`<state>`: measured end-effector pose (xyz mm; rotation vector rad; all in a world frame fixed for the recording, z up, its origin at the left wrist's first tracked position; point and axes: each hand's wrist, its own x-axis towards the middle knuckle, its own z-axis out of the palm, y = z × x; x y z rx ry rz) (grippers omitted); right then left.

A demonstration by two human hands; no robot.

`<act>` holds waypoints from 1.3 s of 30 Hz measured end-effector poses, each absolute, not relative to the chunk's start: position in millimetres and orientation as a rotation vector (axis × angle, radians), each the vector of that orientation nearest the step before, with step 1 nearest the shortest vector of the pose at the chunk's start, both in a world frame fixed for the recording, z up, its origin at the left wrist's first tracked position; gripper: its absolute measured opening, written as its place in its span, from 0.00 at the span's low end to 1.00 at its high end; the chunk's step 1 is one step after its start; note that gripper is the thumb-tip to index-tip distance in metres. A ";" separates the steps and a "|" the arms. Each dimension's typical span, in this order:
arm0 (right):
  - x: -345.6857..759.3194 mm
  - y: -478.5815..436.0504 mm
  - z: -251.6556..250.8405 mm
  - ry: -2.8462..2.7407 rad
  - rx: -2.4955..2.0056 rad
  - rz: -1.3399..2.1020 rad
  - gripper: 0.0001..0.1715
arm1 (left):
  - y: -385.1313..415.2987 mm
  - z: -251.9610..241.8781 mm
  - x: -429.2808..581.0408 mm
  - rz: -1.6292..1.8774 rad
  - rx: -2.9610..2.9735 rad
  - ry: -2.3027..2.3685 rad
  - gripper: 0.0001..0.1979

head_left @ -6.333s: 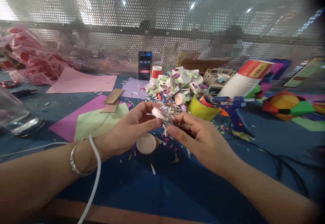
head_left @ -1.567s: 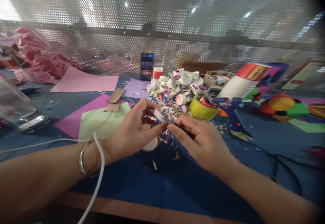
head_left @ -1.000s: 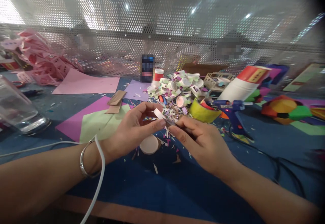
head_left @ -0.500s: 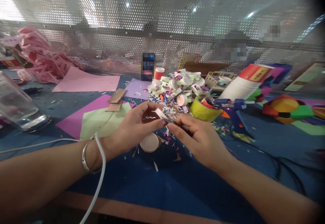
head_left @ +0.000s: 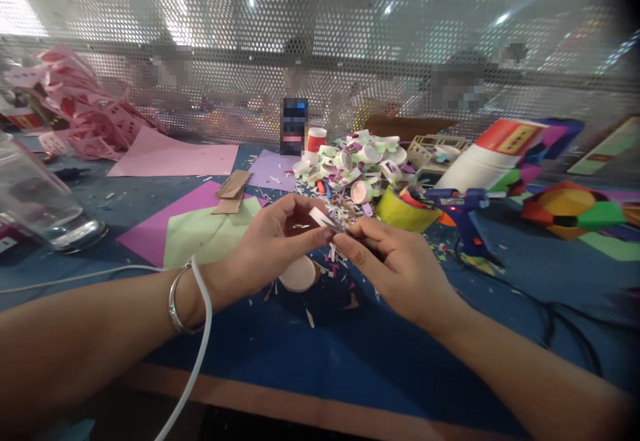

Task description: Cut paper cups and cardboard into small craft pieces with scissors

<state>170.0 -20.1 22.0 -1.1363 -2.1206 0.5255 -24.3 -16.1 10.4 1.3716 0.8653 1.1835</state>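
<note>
My left hand [head_left: 277, 241] and my right hand [head_left: 400, 261] meet above the table, thumbs and fingertips pinched on a small white paper strip [head_left: 318, 216]. The strip's left end pokes out by my left fingers; its right end is hidden behind my right fingers. A round white disc [head_left: 299, 274] lies on the blue table just under my left hand. Coloured paper scraps [head_left: 345, 254] are scattered around and below both hands. Behind them rises a heap of small white, green and purple paper pieces [head_left: 360, 161].
A blue glue gun [head_left: 467, 221] stands at right beside a yellow-green container [head_left: 400, 211], its black cable trailing right. Red-and-white cups [head_left: 480, 161] lean behind. At left are a clear glass [head_left: 55, 214], green paper [head_left: 200, 234] and pink paper [head_left: 175, 158]. A white cable [head_left: 197, 341] crosses my left wrist.
The view has shifted slightly, so the table things appear a little higher and further right. Both hands keep their pinch on the paper strip, which has barely moved between them.
</note>
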 end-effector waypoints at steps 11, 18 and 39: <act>170.9 -21.2 22.5 -2.108 -1.140 0.524 0.23 | -15.8 10.6 -24.6 1.155 1.363 0.866 0.20; 171.5 -21.9 21.8 -2.096 -1.129 0.536 0.24 | -15.5 11.0 -24.1 1.162 1.350 0.865 0.19; 171.5 -21.1 23.2 -2.090 -1.187 0.606 0.25 | -12.7 12.3 -28.0 1.183 1.220 0.813 0.18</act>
